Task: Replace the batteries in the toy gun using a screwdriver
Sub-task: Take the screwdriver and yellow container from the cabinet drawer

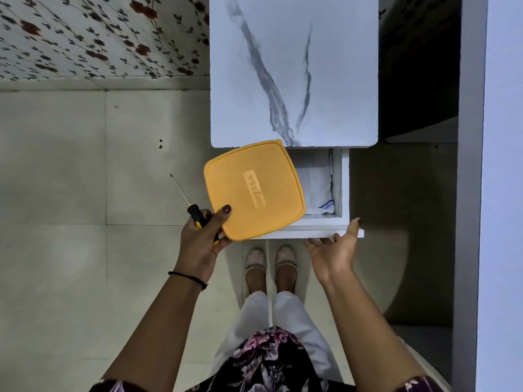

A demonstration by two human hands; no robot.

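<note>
tiled floor [56, 165] | left hand [198, 244] grips screwdriver [195, 215], lid [254, 190] | right hand [334, 253] spread

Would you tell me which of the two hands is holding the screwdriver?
The left hand, gripping the screwdriver and yellow lid; the right hand is open, empty.

Person wearing a dark top [268, 360] printed with pink flowers, white trousers [254, 315], pale beaded flat shoes [256, 264], dark-painted nails [227, 209] and a thin black cord bracelet [188, 277] at the left hand [198, 247]
</note>
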